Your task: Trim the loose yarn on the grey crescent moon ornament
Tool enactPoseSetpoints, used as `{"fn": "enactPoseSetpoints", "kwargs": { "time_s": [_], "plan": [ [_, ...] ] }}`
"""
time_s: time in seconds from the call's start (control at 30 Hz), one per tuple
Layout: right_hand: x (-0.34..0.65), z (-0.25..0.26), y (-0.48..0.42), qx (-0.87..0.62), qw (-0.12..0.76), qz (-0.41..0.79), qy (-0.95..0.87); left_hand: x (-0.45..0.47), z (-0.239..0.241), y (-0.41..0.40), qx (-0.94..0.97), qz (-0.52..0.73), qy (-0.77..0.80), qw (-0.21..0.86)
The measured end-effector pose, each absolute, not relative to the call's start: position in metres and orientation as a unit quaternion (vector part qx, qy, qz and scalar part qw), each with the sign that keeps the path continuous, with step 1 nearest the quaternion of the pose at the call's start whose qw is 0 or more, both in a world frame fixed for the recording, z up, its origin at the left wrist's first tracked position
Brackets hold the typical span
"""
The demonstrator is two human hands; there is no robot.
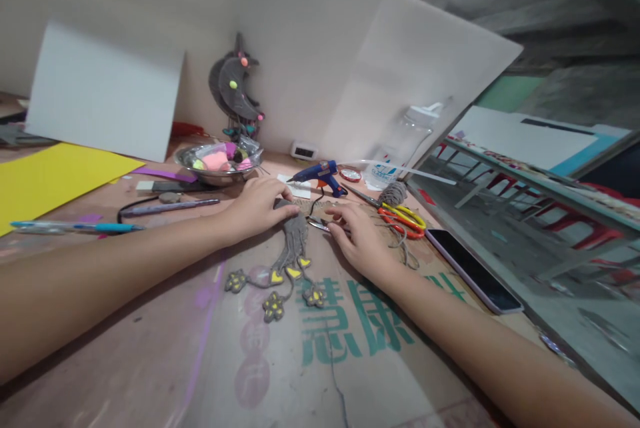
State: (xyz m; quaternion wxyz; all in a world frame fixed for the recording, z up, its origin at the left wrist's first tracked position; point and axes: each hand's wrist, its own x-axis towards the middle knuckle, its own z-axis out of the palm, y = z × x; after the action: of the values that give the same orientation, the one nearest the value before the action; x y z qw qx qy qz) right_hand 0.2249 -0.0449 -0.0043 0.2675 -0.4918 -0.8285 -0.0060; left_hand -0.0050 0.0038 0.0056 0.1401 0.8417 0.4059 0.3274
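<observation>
A grey yarn-wrapped ornament (pixel 295 238) lies on the cardboard. Yellow pieces and several grey-and-yellow flower shapes (pixel 273 307) hang from it on yarn strands. My left hand (pixel 263 208) is closed on its upper end, thumb along the near side, covering part of it. To the right, my right hand (pixel 361 238) has its fingers curled over a small silver metal tool (pixel 318 223), whose pointed end shows; the rest is hidden under the fingers. A blue glue gun (pixel 325 176) stands just beyond both hands.
Orange-and-yellow-handled scissors (pixel 405 218), a grey yarn ball (pixel 393 193) and a phone (pixel 475 271) lie rightward. Behind stand a metal bowl (pixel 217 176) of colourful bits, a clear bottle (pixel 400 145) and a grey moon ornament (pixel 235 85). Pens (pixel 100 227) and yellow sheet (pixel 60 175) lie left.
</observation>
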Motion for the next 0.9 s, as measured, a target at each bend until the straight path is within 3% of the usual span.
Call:
{"fn": "enactPoseSetpoints", "kwargs": {
  "time_s": [0.17, 0.27, 0.5, 0.73, 0.8, 0.9],
  "plan": [
    [0.22, 0.012, -0.054, -0.43, 0.321, 0.036, -0.843, -0.012, 0.058, -0.011, 0.787, 0.393, 0.398, 0.26],
    [0.216, 0.032, -0.062, -0.429, 0.338, 0.079, -0.834, -0.018, 0.087, -0.024, 0.775, 0.436, 0.364, 0.279],
    [0.193, 0.086, -0.075, -0.409, 0.377, 0.18, -0.812, -0.034, 0.119, -0.048, 0.804, 0.481, 0.317, 0.15],
    [0.159, 0.114, -0.079, -0.372, 0.443, 0.213, -0.787, -0.042, 0.132, -0.068, 0.789, 0.539, 0.289, -0.06],
    [0.157, 0.113, -0.081, -0.367, 0.462, 0.192, -0.784, -0.041, 0.133, -0.072, 0.787, 0.542, 0.287, -0.06],
    [0.16, 0.109, -0.083, -0.364, 0.493, 0.158, -0.775, -0.04, 0.132, -0.073, 0.775, 0.559, 0.29, 0.054]
  ]
}}
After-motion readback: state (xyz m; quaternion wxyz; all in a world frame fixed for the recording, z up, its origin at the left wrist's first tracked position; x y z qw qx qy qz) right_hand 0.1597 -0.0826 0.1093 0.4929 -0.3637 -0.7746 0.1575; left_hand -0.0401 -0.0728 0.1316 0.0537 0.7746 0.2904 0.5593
